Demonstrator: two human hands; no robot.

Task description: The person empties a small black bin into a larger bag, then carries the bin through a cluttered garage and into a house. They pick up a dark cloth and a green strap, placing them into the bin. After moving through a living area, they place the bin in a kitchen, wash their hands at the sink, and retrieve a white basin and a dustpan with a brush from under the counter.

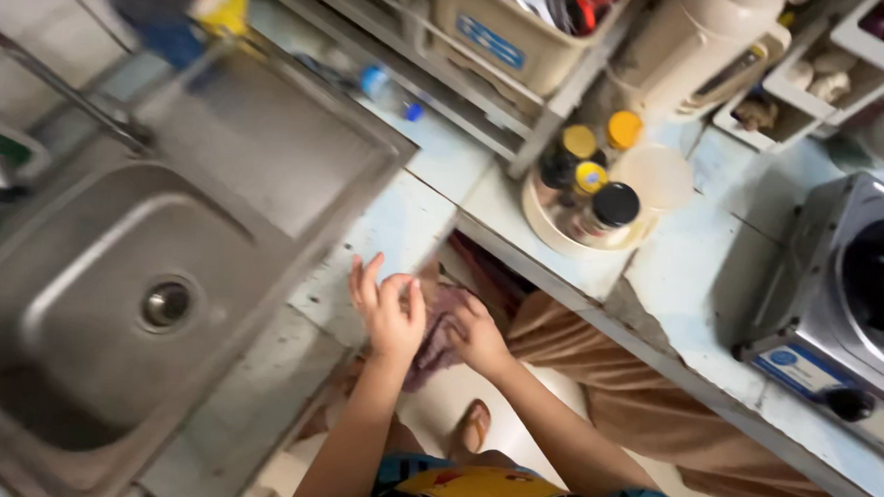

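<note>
Both hands work a mauve cloth (439, 328) at the counter edge (403, 227) beside the sink (112, 294): left hand (392, 311) flat and open on it, right hand (478, 338) gripping it. Overhanging the edge, the cloth could likely slip to the floor

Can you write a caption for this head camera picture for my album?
Two hands, left hand and right hand, hold a purplish cloth beside a steel sink.

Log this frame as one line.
left hand: fingers spread on crumpled mauve cloth | right hand: gripping cloth | place: pale blue counter edge beside stainless steel sink
</note>
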